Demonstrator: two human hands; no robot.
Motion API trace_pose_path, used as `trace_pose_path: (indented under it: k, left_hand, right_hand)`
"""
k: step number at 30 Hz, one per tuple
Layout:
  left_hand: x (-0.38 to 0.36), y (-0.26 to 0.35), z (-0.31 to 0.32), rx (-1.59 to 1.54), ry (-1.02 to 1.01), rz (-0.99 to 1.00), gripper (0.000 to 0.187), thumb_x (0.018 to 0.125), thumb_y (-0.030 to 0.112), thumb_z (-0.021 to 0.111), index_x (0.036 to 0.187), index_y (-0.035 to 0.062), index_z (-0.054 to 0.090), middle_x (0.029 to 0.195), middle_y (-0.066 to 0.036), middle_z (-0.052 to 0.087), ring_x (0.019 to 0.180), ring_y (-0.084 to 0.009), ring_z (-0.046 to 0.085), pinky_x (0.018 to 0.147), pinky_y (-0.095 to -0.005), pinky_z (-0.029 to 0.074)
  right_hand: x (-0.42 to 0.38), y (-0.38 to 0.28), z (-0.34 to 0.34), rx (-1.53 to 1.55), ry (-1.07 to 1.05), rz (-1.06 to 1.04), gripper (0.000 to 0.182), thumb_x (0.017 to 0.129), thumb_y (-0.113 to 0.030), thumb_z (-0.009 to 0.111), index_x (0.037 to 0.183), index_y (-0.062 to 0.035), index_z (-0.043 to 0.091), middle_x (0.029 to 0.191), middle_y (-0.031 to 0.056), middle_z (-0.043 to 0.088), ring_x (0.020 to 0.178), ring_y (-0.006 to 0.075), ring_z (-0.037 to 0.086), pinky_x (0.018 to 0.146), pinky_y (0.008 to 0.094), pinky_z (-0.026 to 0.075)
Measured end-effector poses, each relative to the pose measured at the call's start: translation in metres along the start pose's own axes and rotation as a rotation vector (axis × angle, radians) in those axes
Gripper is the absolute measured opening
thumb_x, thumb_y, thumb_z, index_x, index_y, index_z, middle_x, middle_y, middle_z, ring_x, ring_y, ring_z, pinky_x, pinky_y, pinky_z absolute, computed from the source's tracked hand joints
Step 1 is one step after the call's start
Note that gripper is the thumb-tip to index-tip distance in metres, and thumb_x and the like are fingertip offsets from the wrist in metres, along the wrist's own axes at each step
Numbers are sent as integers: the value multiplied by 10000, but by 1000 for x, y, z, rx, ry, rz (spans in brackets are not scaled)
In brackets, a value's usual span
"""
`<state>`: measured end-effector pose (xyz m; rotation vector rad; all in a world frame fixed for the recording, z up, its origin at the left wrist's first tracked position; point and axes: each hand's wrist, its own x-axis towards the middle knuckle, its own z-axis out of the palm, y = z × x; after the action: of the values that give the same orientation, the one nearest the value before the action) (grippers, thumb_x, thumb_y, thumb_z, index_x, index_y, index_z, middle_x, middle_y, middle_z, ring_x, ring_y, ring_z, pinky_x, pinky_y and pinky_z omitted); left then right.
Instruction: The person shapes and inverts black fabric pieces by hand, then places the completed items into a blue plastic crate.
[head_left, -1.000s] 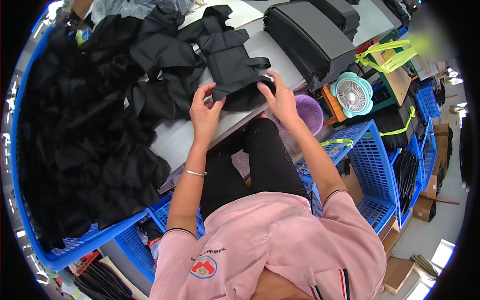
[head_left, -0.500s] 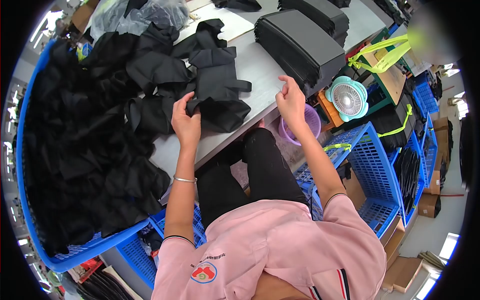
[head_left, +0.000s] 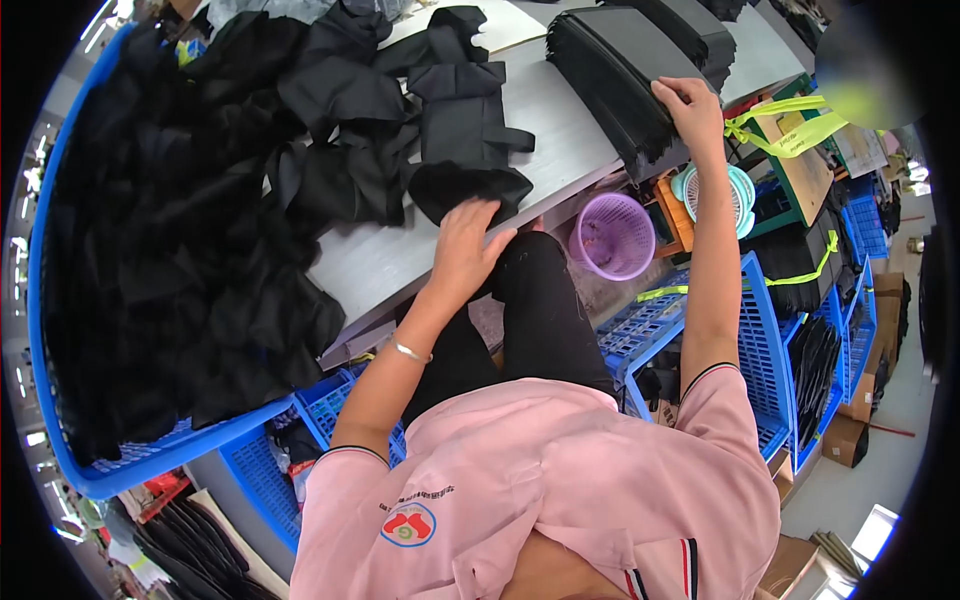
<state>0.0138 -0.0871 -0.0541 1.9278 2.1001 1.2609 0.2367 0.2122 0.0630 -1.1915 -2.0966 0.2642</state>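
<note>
My left hand is open, its fingers stretched over the near end of a black fabric piece with a side loop, which lies on the grey table. The thumb is apart from the fingers. My right hand is at the near right edge of a tall stack of flat black panels. Its fingers are loosely bent over the top edge and apart, with no panel visibly lifted. More crumpled black fabric pieces lie left of the looped piece.
A large blue crate heaped with black fabric stands at the left. A purple basket, a turquoise fan and blue crates are at the right. A second black stack is behind the first.
My right hand has moved right and away from me to the panel stack. My left hand has shifted right, its fingers opening over the near end of the fabric piece. The view has shifted slightly.
</note>
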Motion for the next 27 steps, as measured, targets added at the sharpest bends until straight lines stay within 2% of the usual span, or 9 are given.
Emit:
trace_pose_path:
  k: [3, 5, 7, 10, 11, 14, 15, 23, 27]
  left_hand:
    - [15, -15, 10, 19, -24, -1, 435, 872, 271, 706, 1183, -20, 619, 1191, -205, 633, 1183, -389, 553, 1034, -462, 398]
    - [19, -12, 11, 4, -12, -49, 424, 874, 255, 709, 1176, -31, 632, 1167, -216, 643, 1171, -372, 568, 1039, -433, 410]
    - [27, 20, -9, -223, 13, -205, 411, 890, 251, 700, 1166, -46, 635, 1160, -204, 656, 1182, -328, 578, 1042, -403, 417]
    - [11, 41, -9, -657, -30, -334, 464, 896, 260, 719, 1219, -48, 594, 1205, -154, 640, 1092, -282, 632, 938, -378, 489]
    - [2, 54, -1, -1170, -56, -520, 587, 904, 403, 710, 1316, 19, 548, 1242, -72, 625, 1131, -210, 602, 977, -360, 458]
    - [-19, 70, 13, -1649, -178, -600, 893, 838, 638, 652, 1467, 63, 385, 1436, -95, 474, 1316, -217, 471, 1077, -376, 400]
    - [-22, 68, 7, -1612, -351, -653, 1146, 693, 803, 595, 1510, 60, 289, 1516, -108, 382, 1373, -227, 408, 1110, -396, 376]
    - [-51, 69, -6, -1814, -277, -673, 1202, 595, 839, 584, 1476, 54, 357, 1484, -187, 411, 1375, -327, 412, 1110, -483, 396]
    - [-52, 77, -22, -1891, -192, -574, 880, 786, 532, 711, 1439, 31, 400, 1354, -205, 534, 1282, -337, 513, 1078, -479, 436]
  right_hand:
    - [4, -3, 0, -48, 49, -3, 259, 853, -324, 700, 957, -92, 749, 997, 65, 682, 867, 266, 647, 785, 378, 510]
    - [-15, -29, -6, -274, 268, -289, 206, 864, -280, 700, 891, -77, 720, 955, 63, 667, 837, 265, 639, 740, 385, 510]
    - [-51, -78, -15, -370, 459, -486, 171, 878, -215, 695, 803, -67, 654, 893, 52, 635, 782, 259, 623, 668, 387, 504]
    - [-130, -118, -18, -271, 352, -490, 122, 851, -147, 723, 904, -56, 661, 1001, 87, 659, 841, 268, 649, 711, 357, 531]
    - [-157, -127, -16, -233, 298, -479, 127, 856, -124, 717, 928, -40, 656, 1046, 105, 665, 848, 275, 654, 726, 361, 538]
    - [-223, -157, -15, 56, 43, -399, 124, 863, -76, 701, 945, -14, 632, 1086, 153, 667, 911, 301, 681, 752, 367, 556]
    - [-243, -160, -12, 144, -76, -305, 127, 883, -79, 680, 965, 1, 622, 1082, 168, 675, 883, 314, 684, 762, 374, 554]
    - [-295, -154, -43, 834, -568, 121, 150, 1004, -133, 541, 1012, 10, 589, 1218, 147, 673, 949, 165, 648, 827, 285, 502]
    - [-301, -152, -42, 810, -521, 282, 161, 995, -127, 550, 931, 13, 598, 1035, 93, 676, 808, 142, 577, 739, 269, 467]
